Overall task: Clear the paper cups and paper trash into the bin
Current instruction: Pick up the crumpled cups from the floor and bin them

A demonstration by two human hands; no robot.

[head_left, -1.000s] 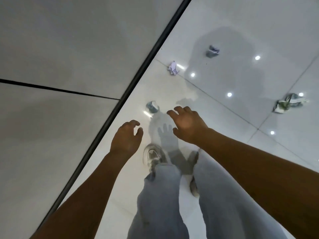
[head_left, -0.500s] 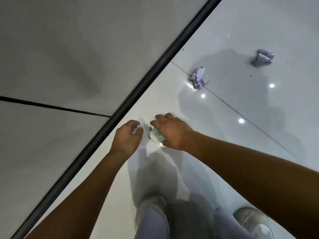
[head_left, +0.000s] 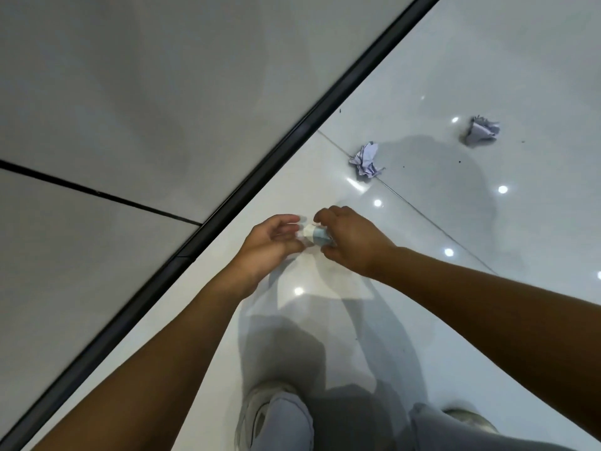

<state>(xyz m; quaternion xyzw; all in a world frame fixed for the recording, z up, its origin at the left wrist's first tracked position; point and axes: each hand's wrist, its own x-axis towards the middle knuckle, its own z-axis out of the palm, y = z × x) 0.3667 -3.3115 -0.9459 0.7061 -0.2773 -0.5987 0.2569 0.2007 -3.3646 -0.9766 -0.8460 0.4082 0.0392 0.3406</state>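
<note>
A person stoops over a glossy white tiled floor [head_left: 422, 76], the right hand [head_left: 353, 237] curled around a small crushed white-and-blue paper cup [head_left: 314, 237] held low near the dark skirting strip [head_left: 260, 177]. The left hand [head_left: 271, 244], half open and holding nothing, reaches in, apparently to steady it. Two crumpled pale lilac paper balls, one near [head_left: 366, 161] and one far right [head_left: 480, 131], lie beyond. No bin is visible.

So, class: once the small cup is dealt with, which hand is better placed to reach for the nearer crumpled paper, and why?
Probably the left hand: it is open, while the right hand is closed around the paper cup. The right is nearer the crumpled paper, though.
</note>
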